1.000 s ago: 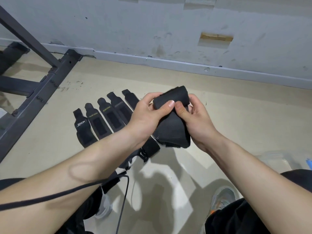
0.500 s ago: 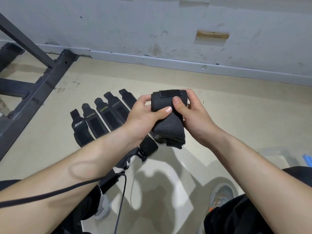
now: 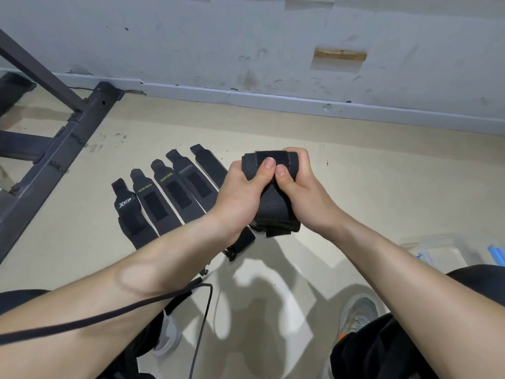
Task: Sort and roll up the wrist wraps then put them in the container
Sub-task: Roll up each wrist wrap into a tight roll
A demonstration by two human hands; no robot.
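My fingers hid much of the black wrist wrap (image 3: 255, 164), which my left hand (image 3: 240, 192) and right hand (image 3: 303, 192) gripped together above the floor, thumbs on its rolled top. Five flat wraps (image 3: 177, 192) lay leftward. The clear container (image 3: 437, 253) was cut off by my leg, its contents unreadable.

Both hands grip one black wrist wrap (image 3: 269, 206) above the floor (image 3: 355, 187): left hand (image 3: 240, 192) and right hand (image 3: 303, 187), thumbs pressed on its rolled top; five flat wraps (image 3: 175, 192) lie in a row; a clear container (image 3: 437, 253) sits at the floor's right edge.
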